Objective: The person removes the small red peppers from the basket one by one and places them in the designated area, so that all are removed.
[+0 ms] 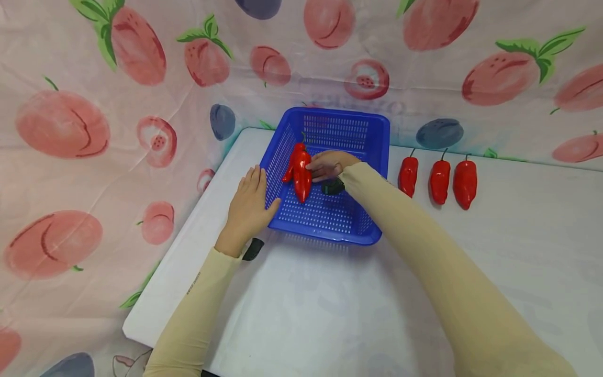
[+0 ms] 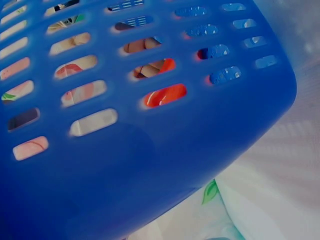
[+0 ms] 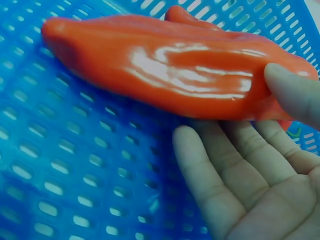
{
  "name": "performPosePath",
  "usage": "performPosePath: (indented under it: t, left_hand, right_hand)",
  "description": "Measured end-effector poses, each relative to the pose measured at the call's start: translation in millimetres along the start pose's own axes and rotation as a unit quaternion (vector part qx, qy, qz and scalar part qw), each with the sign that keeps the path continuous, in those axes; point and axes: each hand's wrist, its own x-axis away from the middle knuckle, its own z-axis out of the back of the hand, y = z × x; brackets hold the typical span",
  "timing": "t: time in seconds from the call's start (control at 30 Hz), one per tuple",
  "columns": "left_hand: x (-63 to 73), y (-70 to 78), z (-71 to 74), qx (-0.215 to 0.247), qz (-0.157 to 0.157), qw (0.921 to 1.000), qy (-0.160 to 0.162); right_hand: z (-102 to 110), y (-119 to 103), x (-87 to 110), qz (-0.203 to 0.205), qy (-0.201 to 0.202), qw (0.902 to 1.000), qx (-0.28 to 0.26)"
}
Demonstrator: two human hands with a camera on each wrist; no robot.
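In the head view, my left hand lies along the left side of a blue plastic basket, fingers straight, thumb at the rim. My right hand reaches inside the basket and holds a long red pepper. Up close in the right wrist view, the thumb presses the glossy pepper near one end and the other fingers pass under its lower edge. Another red pepper is partly hidden behind it. Through the slots of the basket wall, the left wrist view shows bits of red and of fingers.
Several red peppers with dark stems lie in a row right of the basket: a near one, a middle one and a far-right one. The white table meets a fruit-print curtain at the back and left.
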Motion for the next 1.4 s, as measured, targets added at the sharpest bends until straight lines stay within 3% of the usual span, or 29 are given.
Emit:
performPosePath:
  t: [0.27, 0.77, 1.4]
  left_hand:
    - [1.0, 0.4, 0.8, 0.002, -0.005, 1.0000, 0.004]
    - [1.9, 0.5, 1.1, 0.006, -0.003, 0.9999, 0.008]
    - [2.0, 1.6, 2.3, 0.008, -0.002, 1.0000, 0.003]
  right_hand:
    - [1, -3, -1.5, 0.002, -0.002, 0.9998, -0.017]
    - [0, -5, -1.3, 0.002, -0.019, 0.9998, 0.010]
    - [3, -13, 4.8, 0.015, -0.011, 0.9964, -0.082]
